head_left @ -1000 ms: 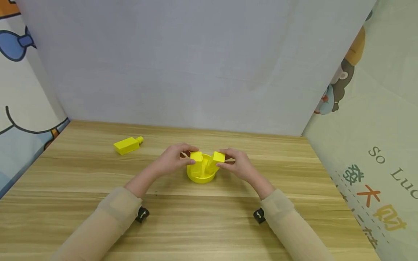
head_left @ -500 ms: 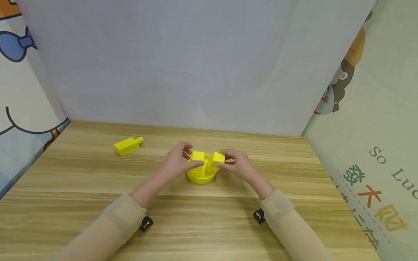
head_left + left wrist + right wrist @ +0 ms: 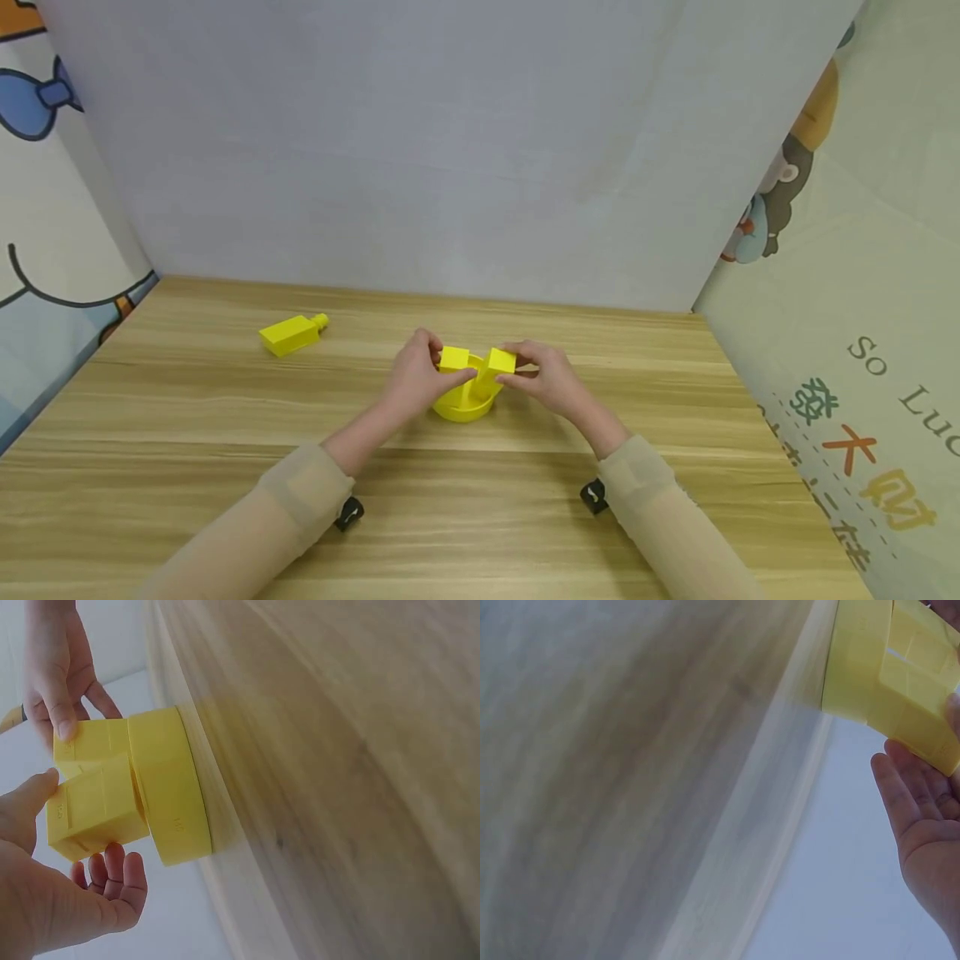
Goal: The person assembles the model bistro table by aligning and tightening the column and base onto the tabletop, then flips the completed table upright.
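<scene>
Near the middle of the wooden table stands a round yellow dish (image 3: 463,413) with two yellow box-shaped blocks rising from it. My left hand (image 3: 416,380) pinches the left block (image 3: 454,358), its thumb across the near side and fingers behind. The right block (image 3: 502,362) leans outward to the right, held between the thumb and fingers of my right hand (image 3: 549,380). In the left wrist view the left block (image 3: 99,807) sits tilted at the dish's rim (image 3: 174,787). The dish walls hide the lower ends of both blocks.
A yellow rectangular bottle (image 3: 291,335) with a round cap lies on its side at the back left of the table (image 3: 465,517). A pale grey backdrop (image 3: 420,167) rises behind the table, with printed cloths on both sides.
My left hand loosened its fingers, shifted right and took a fresh grip on the left block, which has turned slightly. My right hand has stayed in place on the right block.
</scene>
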{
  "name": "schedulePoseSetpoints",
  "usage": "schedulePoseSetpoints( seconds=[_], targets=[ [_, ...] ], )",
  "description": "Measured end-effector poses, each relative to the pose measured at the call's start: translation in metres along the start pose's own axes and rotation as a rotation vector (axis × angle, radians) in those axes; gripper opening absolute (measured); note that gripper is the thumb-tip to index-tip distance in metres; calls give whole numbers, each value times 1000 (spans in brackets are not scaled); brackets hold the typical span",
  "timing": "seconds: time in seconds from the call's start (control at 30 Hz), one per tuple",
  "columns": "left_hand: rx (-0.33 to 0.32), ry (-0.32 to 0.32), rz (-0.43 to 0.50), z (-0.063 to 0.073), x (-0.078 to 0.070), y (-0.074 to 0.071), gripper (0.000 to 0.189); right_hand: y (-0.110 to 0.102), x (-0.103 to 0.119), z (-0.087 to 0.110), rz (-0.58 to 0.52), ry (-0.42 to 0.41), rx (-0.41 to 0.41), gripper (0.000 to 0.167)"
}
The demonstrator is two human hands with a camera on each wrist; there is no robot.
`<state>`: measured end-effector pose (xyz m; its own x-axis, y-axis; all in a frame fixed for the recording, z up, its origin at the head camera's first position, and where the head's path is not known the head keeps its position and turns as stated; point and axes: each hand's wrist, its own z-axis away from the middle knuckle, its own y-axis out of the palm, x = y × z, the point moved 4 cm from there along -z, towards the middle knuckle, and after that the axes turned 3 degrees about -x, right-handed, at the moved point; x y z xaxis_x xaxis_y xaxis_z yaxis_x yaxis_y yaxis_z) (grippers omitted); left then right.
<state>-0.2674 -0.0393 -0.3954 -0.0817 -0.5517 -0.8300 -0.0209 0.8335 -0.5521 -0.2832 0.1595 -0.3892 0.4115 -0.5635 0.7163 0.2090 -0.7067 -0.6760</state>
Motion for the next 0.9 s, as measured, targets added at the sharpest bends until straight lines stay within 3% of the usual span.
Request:
schedulePoseSetpoints(
  seconds=[0.2,0.53,0.7,0.9],
  targets=[
    [27,27,-30,-1,0,0,51,-1,-1,-1,0,0,-3,45],
    [105,143,-14,-1,1,-1,43,-1,0,-1,3,6,-3,44],
    [182,253,-40,0,0,-5,39,-1,1,0,-10,6,-2,44],
    [298,320,-83,2,0,-8,41,1,-1,0,-22,1,-1,44]
  ],
)
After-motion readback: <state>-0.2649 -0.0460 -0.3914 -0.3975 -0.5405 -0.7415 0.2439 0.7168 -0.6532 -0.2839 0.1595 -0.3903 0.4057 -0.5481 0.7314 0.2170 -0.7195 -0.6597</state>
